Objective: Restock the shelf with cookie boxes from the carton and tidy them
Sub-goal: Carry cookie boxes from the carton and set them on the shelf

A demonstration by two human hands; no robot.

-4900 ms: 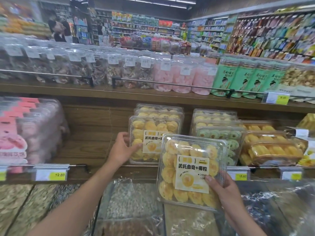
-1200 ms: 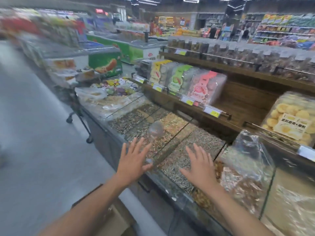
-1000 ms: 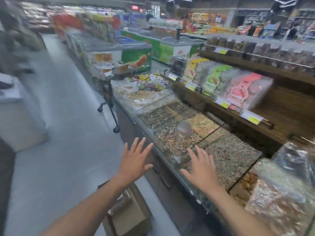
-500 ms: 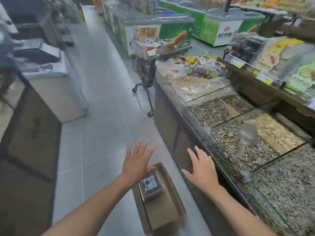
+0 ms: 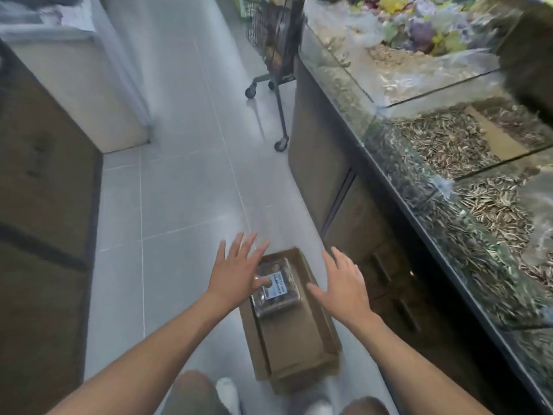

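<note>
I'd turned away from the shelf and was now bent over the carton on the floor. Both hands were spread and empty, left hand and right hand flanking the one cookie box left at the carton's far end, so nearly done restocking.

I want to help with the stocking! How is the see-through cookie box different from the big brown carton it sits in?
The cookie box is clear plastic with a white label; the carton is plain brown cardboard. The cookie box is much smaller and fills only the carton's far end. The cookie box is closed over dark cookies, while the carton is open on top and otherwise bare. Both are rectangular, lying flat, down on the floor.
</note>
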